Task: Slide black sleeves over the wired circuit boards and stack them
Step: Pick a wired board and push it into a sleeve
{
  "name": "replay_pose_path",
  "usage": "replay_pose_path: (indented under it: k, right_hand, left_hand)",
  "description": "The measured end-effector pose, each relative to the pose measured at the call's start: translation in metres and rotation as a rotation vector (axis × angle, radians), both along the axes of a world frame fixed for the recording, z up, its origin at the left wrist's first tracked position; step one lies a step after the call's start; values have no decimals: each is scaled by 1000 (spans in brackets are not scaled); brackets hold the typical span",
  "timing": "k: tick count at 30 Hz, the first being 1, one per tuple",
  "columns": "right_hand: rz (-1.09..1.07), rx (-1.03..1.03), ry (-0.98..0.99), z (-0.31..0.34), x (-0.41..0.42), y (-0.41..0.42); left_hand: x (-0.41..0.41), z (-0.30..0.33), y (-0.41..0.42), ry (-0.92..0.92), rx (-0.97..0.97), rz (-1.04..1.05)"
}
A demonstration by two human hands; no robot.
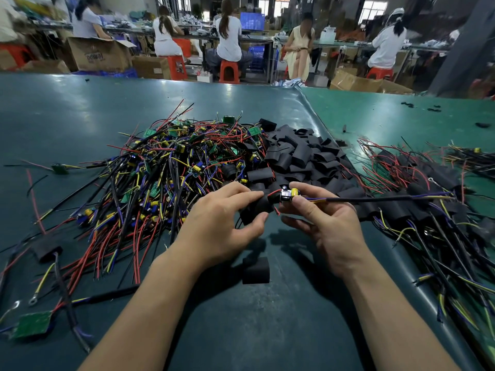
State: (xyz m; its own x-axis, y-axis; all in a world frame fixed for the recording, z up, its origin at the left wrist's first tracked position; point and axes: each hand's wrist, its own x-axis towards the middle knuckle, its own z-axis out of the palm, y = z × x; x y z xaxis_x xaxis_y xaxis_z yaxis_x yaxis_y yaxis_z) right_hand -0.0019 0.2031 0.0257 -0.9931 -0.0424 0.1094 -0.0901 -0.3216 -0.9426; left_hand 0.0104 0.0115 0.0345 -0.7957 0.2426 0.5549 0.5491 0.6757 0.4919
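your left hand [225,223] is pinching a black sleeve [257,207] | your right hand [321,223] is gripping the wired circuit board [288,194] at its mouth

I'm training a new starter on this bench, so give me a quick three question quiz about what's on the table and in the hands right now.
1. True or false: the left hand holds a black sleeve.
2. Which hand pinches the wired circuit board?
3. Where does the pile of loose sleeves lie relative to the pile of unsleeved boards: A) to its left, B) to its right, C) underneath it?

Key
1. True.
2. The right hand.
3. B, to its right.
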Motion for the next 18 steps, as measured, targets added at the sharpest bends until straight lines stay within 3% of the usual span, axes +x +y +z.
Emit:
replay_pose_path:
  k: [6, 11, 18]
  right_hand:
    - [-58, 113, 47, -3, -2, 3]
    - [-28, 73, 96, -1, 0, 6]
    - [52, 33, 92, -4, -2, 8]
  left_hand:
    - [-2, -1, 1, 116, -20, 16]
    - [-2, -4, 8, 249, -86, 38]
    - [-3, -5, 4, 197, -11, -16]
